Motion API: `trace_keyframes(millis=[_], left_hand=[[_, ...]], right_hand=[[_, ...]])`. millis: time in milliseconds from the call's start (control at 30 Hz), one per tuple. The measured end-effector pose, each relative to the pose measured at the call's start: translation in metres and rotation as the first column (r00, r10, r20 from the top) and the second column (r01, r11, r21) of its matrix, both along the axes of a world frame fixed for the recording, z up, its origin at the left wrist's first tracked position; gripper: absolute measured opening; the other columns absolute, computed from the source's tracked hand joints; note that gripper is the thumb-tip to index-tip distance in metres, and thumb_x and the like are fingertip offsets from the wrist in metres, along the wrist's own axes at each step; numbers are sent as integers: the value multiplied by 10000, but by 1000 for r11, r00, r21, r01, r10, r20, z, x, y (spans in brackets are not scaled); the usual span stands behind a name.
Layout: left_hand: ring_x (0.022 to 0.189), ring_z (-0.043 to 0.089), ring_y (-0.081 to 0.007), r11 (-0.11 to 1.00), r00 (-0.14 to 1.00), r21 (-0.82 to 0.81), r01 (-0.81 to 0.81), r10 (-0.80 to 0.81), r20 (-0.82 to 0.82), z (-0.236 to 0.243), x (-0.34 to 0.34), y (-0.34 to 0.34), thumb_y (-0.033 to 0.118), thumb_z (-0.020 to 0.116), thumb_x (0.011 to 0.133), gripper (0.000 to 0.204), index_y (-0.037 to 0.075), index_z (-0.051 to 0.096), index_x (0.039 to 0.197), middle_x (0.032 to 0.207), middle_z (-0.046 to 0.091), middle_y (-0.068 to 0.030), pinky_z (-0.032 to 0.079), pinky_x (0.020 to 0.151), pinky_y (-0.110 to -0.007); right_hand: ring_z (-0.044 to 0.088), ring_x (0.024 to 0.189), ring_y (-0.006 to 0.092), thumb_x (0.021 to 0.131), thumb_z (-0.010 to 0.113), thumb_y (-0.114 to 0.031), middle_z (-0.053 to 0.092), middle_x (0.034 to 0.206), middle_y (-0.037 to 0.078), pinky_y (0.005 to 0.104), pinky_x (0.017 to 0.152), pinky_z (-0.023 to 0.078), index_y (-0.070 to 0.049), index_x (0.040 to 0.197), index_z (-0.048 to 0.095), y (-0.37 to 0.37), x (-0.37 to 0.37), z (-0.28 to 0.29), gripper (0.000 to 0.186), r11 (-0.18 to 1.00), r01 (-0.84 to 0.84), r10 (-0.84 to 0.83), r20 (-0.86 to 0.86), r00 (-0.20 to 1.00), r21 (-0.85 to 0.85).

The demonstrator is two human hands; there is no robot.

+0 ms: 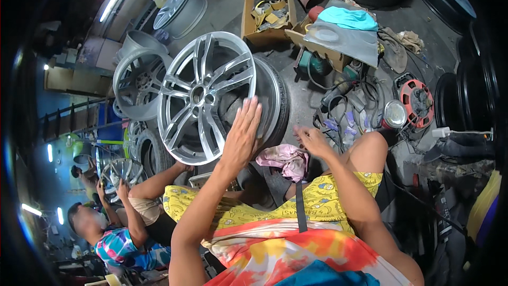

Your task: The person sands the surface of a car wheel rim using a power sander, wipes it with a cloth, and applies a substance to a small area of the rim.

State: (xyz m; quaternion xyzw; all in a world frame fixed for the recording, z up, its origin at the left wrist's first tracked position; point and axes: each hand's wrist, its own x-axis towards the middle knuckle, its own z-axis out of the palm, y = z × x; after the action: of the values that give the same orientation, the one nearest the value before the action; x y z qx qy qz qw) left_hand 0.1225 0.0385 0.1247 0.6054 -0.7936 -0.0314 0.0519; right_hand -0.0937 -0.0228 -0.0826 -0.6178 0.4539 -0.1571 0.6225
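Note:
A silver alloy wheel rim (182, 95) with split spokes stands tilted in front of me, leaning against a tyre (283, 95). My left hand (243, 132) lies flat along the rim's right edge, its fingers stretched out and side by side. To the right, my right hand (316, 142) hovers with loosely bent fingers, a little apart, and nothing visible in them. Just below and left of that hand is a crumpled pink cloth (286, 161); I cannot tell whether they touch.
Further rims (140, 85) stand to the left, where a person (119, 238) handles another wheel (119, 175). Ahead is a cardboard box (270, 34) of scraps. A grey board (344, 42) bears a turquoise cloth (348, 18). Cables, a tin (394, 114) and a red reel (416, 103) lie right.

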Motion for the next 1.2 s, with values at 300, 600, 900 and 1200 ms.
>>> trace_keyframes(millis=[300,600,900,1200], left_hand=[[1551,294,-464,986,974,-104,-133,111,-196,-17,1,8,-132,527,806,832,-35,330,1609,1676,299,-279,230,1288,-541],[1547,300,-464,983,973,-79,-169,153,-174,-11,-7,-11,-149,520,743,846,-90,358,1571,1663,307,-298,235,1297,-525],[1546,314,-438,987,980,-107,-122,102,-172,-7,-4,-35,-151,531,750,851,-53,368,1580,1660,318,-287,249,1299,-507],[1557,286,-441,995,989,-84,-62,50,-138,-5,8,-55,-141,564,768,862,-60,333,1594,1671,303,-271,249,1304,-485]], right_hand=[[659,1152,488,989,500,-731,712,1145,314,523,989,505,13,1105,761,4,2,9,797,979,-168,146,-181,973,-113],[680,1041,491,978,533,-722,718,1035,302,546,906,513,8,1004,753,9,15,9,763,965,-241,216,-202,955,-107],[687,1021,492,977,539,-718,725,1016,300,547,897,520,1,1009,765,11,15,-9,754,948,-261,224,-204,953,-180],[682,1064,494,972,537,-726,715,1068,324,540,922,521,-9,1050,778,4,11,7,760,963,-247,214,-251,944,-110]])
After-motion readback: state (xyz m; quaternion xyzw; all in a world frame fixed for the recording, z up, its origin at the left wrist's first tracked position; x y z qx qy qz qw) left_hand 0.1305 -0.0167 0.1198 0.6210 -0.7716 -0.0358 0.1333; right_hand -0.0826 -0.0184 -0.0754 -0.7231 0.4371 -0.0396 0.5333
